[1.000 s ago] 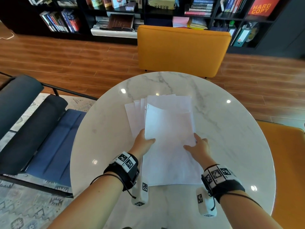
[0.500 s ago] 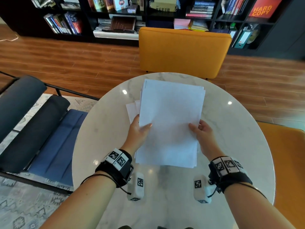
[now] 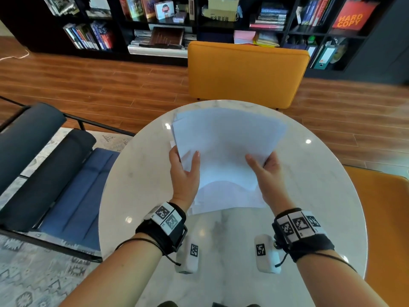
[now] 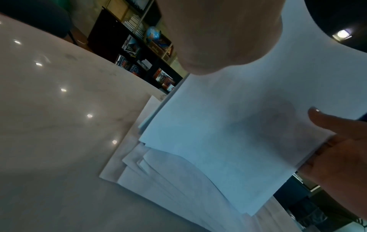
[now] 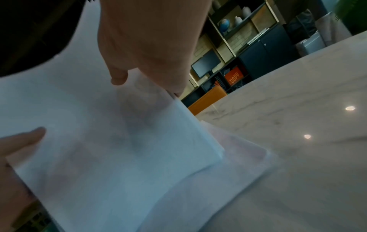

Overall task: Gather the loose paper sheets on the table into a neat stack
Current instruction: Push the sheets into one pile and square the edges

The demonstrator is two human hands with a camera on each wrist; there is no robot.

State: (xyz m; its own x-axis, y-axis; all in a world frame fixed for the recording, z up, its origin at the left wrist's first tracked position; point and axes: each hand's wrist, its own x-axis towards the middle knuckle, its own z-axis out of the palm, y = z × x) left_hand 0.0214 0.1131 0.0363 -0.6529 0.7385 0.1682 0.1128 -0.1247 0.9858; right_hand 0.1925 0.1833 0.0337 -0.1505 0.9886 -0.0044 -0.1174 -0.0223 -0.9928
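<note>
A sheaf of white paper sheets is held tilted over the round marble table, its upper edges fanned unevenly. My left hand grips its left side, thumb on top. My right hand grips the right side the same way. The lower edge of the sheets sags onto the tabletop. In the left wrist view the sheets spread in loose layers down to the table, and the right hand's thumb lies on them. The right wrist view shows the sheets pinched under the right hand's fingers.
An orange chair stands at the far side of the table, and another orange seat at the right. A dark blue lounge chair is at the left. Bookshelves line the back wall.
Both hands lifted the sheets off the table and raised them on edge. The sheaf is now tilted away and fanned at the top, with its bottom edge sagging on the table.
</note>
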